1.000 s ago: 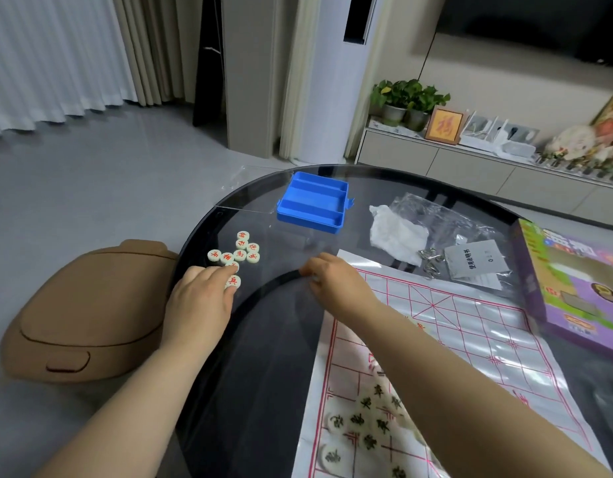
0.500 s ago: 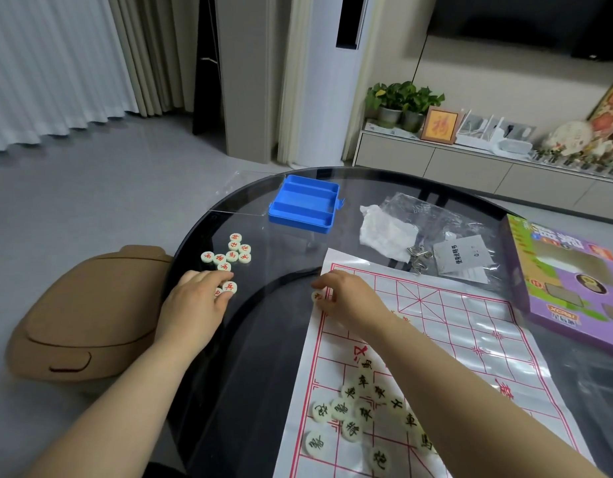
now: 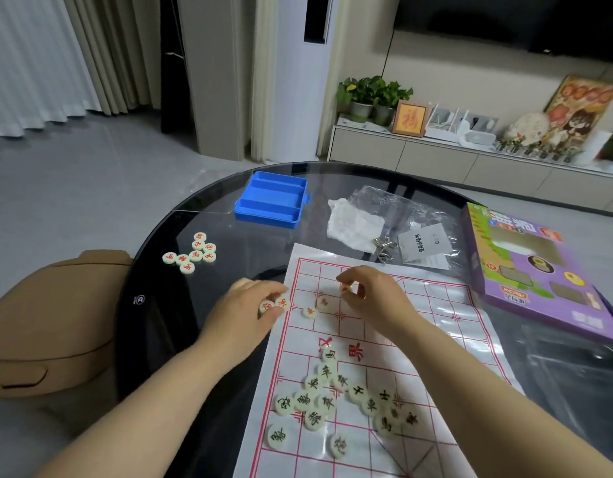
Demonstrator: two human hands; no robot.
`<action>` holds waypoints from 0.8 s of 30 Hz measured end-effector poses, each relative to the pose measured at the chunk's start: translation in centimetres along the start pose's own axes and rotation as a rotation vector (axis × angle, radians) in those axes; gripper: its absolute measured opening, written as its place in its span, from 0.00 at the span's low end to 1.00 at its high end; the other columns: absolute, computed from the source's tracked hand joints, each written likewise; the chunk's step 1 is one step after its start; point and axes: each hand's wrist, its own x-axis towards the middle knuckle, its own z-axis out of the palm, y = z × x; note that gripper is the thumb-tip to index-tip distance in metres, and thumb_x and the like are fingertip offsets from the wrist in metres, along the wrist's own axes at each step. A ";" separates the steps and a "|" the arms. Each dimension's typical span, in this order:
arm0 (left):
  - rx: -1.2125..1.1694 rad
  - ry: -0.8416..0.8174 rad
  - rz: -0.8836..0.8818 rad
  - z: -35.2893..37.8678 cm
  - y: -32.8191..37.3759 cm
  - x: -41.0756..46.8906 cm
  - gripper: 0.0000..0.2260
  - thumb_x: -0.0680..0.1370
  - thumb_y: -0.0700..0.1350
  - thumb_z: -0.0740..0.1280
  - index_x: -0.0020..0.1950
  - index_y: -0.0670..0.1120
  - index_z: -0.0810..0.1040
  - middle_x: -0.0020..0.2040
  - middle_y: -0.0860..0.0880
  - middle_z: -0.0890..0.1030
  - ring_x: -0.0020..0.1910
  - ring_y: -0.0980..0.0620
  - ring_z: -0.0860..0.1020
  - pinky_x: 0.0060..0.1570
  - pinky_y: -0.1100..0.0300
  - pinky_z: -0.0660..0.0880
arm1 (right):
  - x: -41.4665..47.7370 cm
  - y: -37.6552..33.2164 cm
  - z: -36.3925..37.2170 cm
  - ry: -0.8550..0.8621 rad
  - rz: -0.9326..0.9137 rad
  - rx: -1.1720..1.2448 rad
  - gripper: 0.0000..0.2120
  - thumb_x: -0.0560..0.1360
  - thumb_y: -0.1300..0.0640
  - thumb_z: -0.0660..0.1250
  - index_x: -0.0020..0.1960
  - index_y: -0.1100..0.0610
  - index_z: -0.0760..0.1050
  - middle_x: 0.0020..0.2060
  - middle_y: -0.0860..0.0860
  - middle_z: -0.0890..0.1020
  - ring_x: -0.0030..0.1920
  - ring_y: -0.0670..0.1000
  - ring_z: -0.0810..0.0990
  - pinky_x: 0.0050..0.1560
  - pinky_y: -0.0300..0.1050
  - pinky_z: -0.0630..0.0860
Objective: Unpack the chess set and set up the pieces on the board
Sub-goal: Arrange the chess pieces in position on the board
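The table (image 3: 181,332) is topped with dark, smooth glass of a high gloss, and the board (image 3: 446,305) is seen as a thin white sheet, printed in red, whose sheen suggests coated paper or plastic film. The red-marked pieces (image 3: 196,255) and black-marked pieces (image 3: 327,402) are made of a smooth cream plastic with a soft shine, while the blue tray (image 3: 270,201) is moulded of a duller plastic. A crinkled clear plastic bag (image 3: 398,208), crumpled white tissue (image 3: 353,225), bright metal rings (image 3: 384,248), a matt paper leaflet (image 3: 424,243) and a glossy printed cardboard box (image 3: 532,270) are also noted
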 end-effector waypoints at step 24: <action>0.140 0.258 -0.212 -4.0 -5.8 0.9 0.15 0.76 0.38 0.63 0.62 0.40 0.74 0.66 0.44 0.72 0.66 0.45 0.66 0.64 0.57 0.61 | 0.1 -2.7 0.8 0.014 -0.153 -0.017 0.15 0.77 0.60 0.60 0.63 0.55 0.72 0.62 0.49 0.73 0.62 0.49 0.70 0.57 0.36 0.65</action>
